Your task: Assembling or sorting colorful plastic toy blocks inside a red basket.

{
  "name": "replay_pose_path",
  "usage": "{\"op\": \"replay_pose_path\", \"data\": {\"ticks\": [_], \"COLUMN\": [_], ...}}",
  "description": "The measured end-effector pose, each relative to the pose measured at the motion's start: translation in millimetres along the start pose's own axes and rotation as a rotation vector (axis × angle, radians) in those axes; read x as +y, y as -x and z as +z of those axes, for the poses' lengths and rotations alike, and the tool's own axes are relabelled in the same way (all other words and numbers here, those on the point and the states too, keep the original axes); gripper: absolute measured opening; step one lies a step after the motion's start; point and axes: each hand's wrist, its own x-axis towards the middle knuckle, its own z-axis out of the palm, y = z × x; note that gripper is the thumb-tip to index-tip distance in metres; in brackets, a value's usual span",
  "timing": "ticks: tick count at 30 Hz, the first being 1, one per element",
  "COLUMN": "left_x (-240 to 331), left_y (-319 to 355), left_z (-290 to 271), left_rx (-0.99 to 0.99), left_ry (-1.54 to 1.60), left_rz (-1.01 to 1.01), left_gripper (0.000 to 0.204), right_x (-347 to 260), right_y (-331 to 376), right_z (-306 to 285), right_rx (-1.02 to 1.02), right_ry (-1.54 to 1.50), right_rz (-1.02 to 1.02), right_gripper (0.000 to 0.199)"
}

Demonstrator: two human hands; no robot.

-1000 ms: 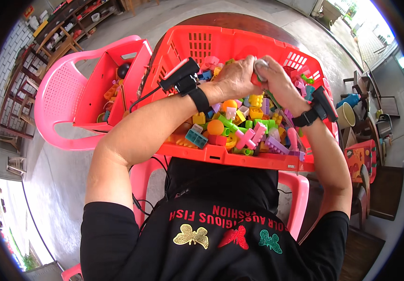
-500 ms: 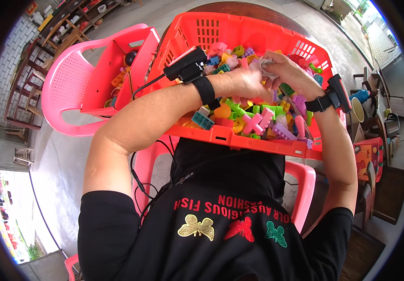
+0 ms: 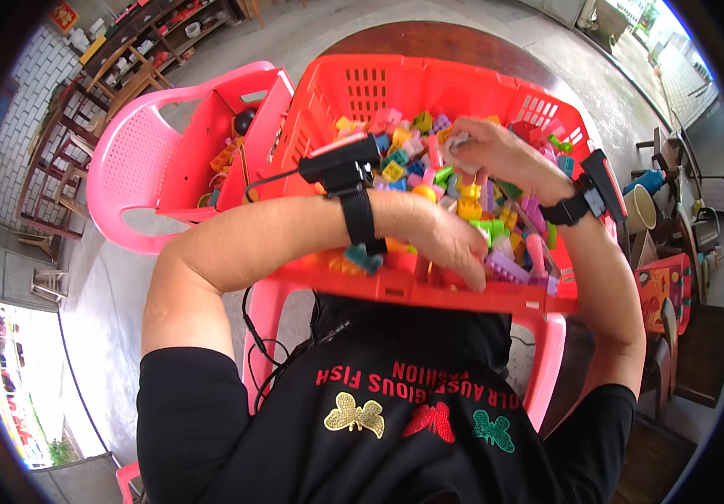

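Cloth: whitish-grey crumpled wad (image 3: 460, 151), in the far half of the basket, right of its middle, above the blocks. Visible part drooped from the fingers toward the basket's near edge; long axis couldn't be told, bunched up.
Cloth texture: soft, creased, looked thin.
Right hand: (image 3: 488, 144) gripped the cloth between thumb and fingers, reaching in across the basket's right side, fingers toward the far left corner.
Left hand: (image 3: 450, 244) low over the blocks at the basket's near edge, right of its middle; fingers spread a bit, bent, tips toward the near right corner. Slightly blurred; couldn't tell if anything was under the palm.
Pink piece: hard plastic, rounded handle shape (image 3: 535, 248), near right corner of the basket, long axis roughly far to near.
Purple block: long, studded (image 3: 506, 267), just beside the left fingertips, aslant, one end toward the near right corner.
Other blocks: mixed-colour plastic pile (image 3: 396, 160), glossy, studs and tubes.
Basket: red moulded plastic (image 3: 396, 294), slotted far wall, on a round dark brown table (image 3: 429, 38).
Left of basket: red open box (image 3: 179, 181) on a pink chair (image 3: 131, 160), perforated back; round black ball (image 3: 244, 123) in the box.
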Motion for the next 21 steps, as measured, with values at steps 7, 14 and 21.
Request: {"op": "replay_pose_path", "data": {"ticks": [7,14,21], "left_x": [23.9,36.5,27.5], "left_y": [8.9,37.1,46.4], "left_z": [29.4,12.3,-8.7], "left_rx": [-0.28,-0.164,0.304], "left_ry": [0.151,0.228,0.156], "left_rz": [0.103,0.129,0.184], "left_gripper": [0.046,0.044,0.048], "right_x": [-18.0,-16.6,80.5], "right_y": [34.5,41.6,41.4], "right_z": [26.6,39.1,50.6], "right_rx": [-0.273,-0.006,0.028], "right_ry": [0.286,0.453,0.031], "right_rz": [-0.139,-0.425,-0.344], "right_gripper": [0.017,0.016,0.031]}}
